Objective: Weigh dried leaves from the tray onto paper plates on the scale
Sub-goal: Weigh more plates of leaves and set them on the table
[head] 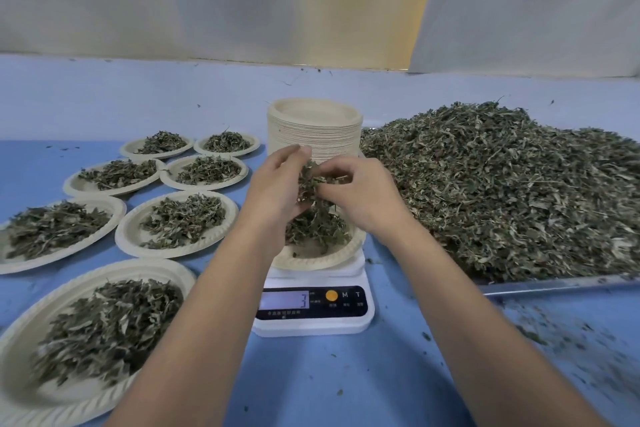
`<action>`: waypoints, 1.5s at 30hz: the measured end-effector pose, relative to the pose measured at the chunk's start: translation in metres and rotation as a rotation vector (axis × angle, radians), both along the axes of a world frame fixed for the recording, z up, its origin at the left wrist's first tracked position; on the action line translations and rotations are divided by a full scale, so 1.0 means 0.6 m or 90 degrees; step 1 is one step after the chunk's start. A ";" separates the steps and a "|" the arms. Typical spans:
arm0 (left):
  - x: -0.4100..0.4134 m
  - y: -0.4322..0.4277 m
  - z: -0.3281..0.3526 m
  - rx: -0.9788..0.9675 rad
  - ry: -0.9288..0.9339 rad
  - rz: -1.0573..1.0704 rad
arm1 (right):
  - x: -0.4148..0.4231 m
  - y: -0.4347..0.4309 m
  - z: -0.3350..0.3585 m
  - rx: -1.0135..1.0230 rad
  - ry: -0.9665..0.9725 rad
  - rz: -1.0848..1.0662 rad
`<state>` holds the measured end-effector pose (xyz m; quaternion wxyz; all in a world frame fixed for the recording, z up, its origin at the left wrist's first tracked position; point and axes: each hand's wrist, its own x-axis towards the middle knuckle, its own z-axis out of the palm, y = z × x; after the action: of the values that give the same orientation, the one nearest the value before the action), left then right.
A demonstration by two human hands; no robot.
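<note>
Your forearms point(194, 340) reach over the bench point(329, 385) to the scale point(311, 322). Your left hand point(277, 191) and right hand point(363, 198) both grip a clump point(311, 180) of leaves above the plate point(311, 258) on the scale. The tray point(554, 284), heaped with leaves, lies just right of the scale. Seven filled plates point(176, 222) lie to its left.

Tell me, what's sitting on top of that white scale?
A paper plate rests on the scale, holding a small heap of dried leaves. The left hand and right hand hold a clump above it, hiding the plate's far rim.
</note>
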<state>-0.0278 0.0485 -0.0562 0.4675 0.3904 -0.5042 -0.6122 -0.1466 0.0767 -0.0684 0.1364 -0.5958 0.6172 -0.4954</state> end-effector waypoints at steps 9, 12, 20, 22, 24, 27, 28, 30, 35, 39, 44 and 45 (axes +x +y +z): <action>0.015 -0.016 -0.013 -0.067 -0.007 0.057 | 0.016 0.001 -0.004 -0.054 -0.014 -0.009; 0.021 -0.022 -0.015 -0.076 0.002 0.093 | 0.015 0.001 -0.006 -0.056 -0.020 -0.007; 0.037 -0.029 -0.004 -0.088 0.098 0.167 | 0.011 -0.001 -0.017 -0.016 -0.001 -0.050; 0.039 -0.030 0.001 -0.085 0.130 0.181 | 0.015 -0.003 -0.018 -0.012 0.010 -0.032; 0.039 -0.029 0.004 -0.079 0.145 0.184 | 0.020 -0.004 -0.019 -0.011 0.000 -0.003; 0.039 -0.027 0.005 -0.071 0.151 0.181 | 0.024 -0.004 -0.019 -0.016 -0.049 0.025; 0.038 -0.026 0.005 -0.069 0.152 0.180 | 0.024 -0.004 -0.019 -0.023 -0.058 0.023; 0.038 -0.025 0.005 -0.067 0.152 0.176 | 0.023 -0.004 -0.019 -0.041 -0.069 0.011; 0.038 -0.025 0.005 -0.063 0.155 0.169 | 0.022 -0.005 -0.021 -0.093 -0.089 -0.007; 0.038 -0.025 0.005 -0.064 0.160 0.168 | 0.018 -0.008 -0.022 -0.108 -0.090 -0.019; 0.038 -0.024 0.004 -0.064 0.152 0.166 | 0.025 -0.007 -0.018 -0.114 -0.101 -0.016; 0.038 -0.025 0.004 -0.063 0.152 0.169 | 0.028 -0.006 -0.017 -0.119 -0.110 -0.019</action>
<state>-0.0047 0.0337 -0.0539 0.6195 0.3542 -0.4188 -0.5616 -0.1300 0.0730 -0.0785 0.1260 -0.5516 0.5632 -0.6022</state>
